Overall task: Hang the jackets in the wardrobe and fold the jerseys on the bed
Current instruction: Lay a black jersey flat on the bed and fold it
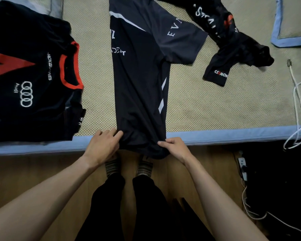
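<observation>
Dark jersey (141, 87) laid lengthwise on bed (215, 134), hem overhanging edge; hem pinched at corners by left hand (102, 146) and right hand (175, 148); unfolded sleeve likely dragged askew if hem lifted unevenly; slippery fabric may slide floorward.

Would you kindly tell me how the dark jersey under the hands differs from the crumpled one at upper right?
The dark jersey with white stripes lies flat, partly folded lengthwise; the black jersey with white lettering is crumpled. Both hands pinch the first one's hem; nothing touches the second. Both rest on the woven beige mat.

"audi" on left jersey (33, 80)
</observation>
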`<state>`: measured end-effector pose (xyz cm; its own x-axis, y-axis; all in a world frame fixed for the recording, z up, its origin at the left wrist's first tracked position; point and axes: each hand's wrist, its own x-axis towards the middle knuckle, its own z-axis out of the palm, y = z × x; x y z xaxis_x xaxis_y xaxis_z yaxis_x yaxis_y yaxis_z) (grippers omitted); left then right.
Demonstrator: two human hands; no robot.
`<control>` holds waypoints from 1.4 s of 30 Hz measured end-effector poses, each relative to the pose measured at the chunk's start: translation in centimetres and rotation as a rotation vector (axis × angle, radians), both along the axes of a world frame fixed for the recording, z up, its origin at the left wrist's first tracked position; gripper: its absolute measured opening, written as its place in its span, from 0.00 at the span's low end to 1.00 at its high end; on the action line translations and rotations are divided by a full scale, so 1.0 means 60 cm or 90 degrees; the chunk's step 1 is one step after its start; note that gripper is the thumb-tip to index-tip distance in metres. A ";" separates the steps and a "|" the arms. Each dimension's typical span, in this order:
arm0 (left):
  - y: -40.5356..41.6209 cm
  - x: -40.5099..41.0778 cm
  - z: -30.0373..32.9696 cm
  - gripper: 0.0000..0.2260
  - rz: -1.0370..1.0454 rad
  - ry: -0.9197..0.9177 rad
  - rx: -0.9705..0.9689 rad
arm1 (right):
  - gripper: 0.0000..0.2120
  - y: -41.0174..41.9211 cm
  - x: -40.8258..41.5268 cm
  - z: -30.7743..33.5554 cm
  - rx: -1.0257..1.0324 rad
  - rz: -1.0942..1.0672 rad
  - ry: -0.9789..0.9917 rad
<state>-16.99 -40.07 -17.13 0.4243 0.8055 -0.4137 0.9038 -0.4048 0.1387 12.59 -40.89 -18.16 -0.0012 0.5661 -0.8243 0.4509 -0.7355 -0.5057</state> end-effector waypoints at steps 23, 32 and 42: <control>0.041 0.015 0.007 0.33 -0.084 0.054 0.023 | 0.12 0.119 -0.049 -0.011 0.133 -0.218 0.023; 0.042 0.031 -0.040 0.34 -0.046 0.041 -0.013 | 0.04 0.269 -0.090 -0.017 0.108 -0.365 0.218; 0.020 0.031 -0.073 0.34 -0.020 0.020 0.013 | 0.09 0.283 -0.031 -0.040 0.134 -0.387 0.096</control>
<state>-15.15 -38.86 -21.53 0.4372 0.8004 -0.4101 0.8941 -0.4359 0.1023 10.73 -23.92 -20.54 0.2622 0.6517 -0.7117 -0.1002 -0.7151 -0.6918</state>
